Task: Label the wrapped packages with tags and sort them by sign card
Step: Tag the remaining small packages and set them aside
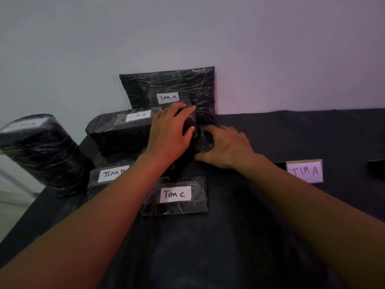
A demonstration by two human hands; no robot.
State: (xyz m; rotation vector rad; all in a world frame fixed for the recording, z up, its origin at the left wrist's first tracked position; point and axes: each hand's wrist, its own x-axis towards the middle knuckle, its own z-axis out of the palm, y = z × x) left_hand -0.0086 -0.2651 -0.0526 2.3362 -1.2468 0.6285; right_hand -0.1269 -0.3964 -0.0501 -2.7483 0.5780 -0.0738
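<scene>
Both hands working on small black package (192,130) mid-table, just in front of big one tagged TIM A (173,90) leaning on wall. Left hand (169,132) lying over its top, fingers curling round far edge. Right hand (227,148) gripping its right side, fingers tucking into wrap. TIM B box (120,130) sitting just left, TIM C pack (177,197) lying nearer, cylinder (39,153) standing at far left edge. TIM A card (304,171) standing off right, well apart.

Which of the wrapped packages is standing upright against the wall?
The flat package tagged TIM A, behind both hands. It leans upright against the wall; the TIM B package and the TIM C package lie flat.
</scene>
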